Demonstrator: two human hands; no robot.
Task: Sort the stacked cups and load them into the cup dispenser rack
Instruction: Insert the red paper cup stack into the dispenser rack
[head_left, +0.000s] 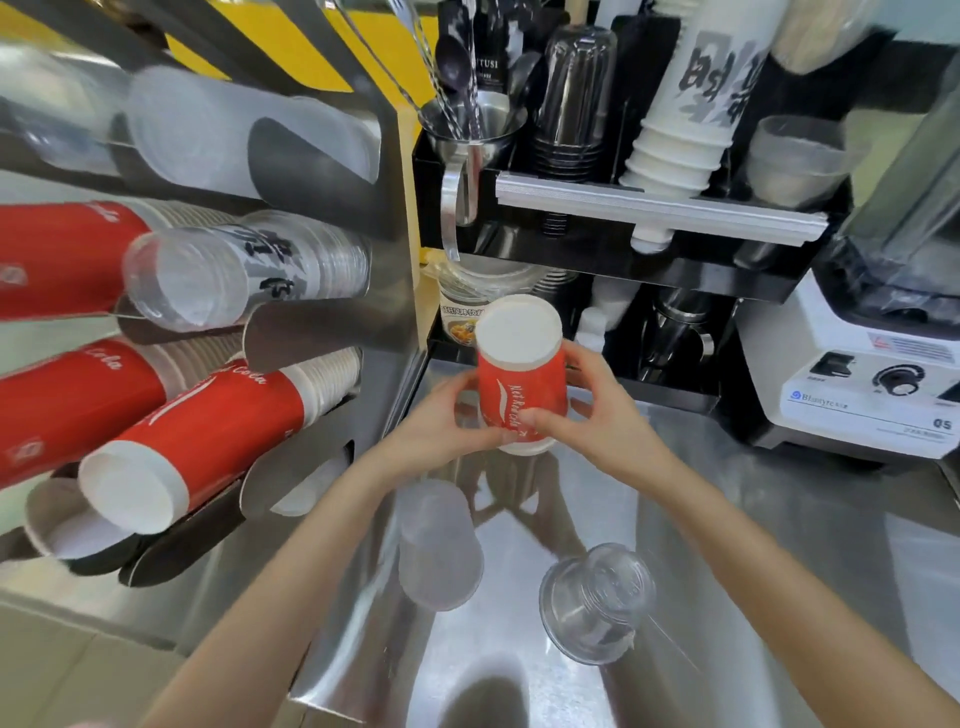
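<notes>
Holding the red paper cup (521, 374) upside down over the steel counter (727, 545), you have it between both hands; your left hand (447, 423) wraps its near-left side, your right hand (576, 410) grips the right side with the thumb laid across the printed wall; both hands are closed on it, fingers curled rather than spread. A white rim shows below the red wall at your fingers, so it looks like more than one cup nested together, though I cannot tell how many.

By my reading you are in the sorting step, with this red cup picked out and ready to go to the rack; the cup dispenser rack (322, 332) stands to your left, and its lower tube already carries a red cup stack (208, 436) of the same print; that looks like the matching slot. The next move calls for swinging the cup left, turning it to the tube's tilt, and sliding it on squarely so it nests without jamming.

Two cups are left on the counter near you: a frosted plastic cup (439, 545) and a clear plastic cup (597, 603), lying apart; each would want its own tube higher up, where clear stacks sit.
</notes>
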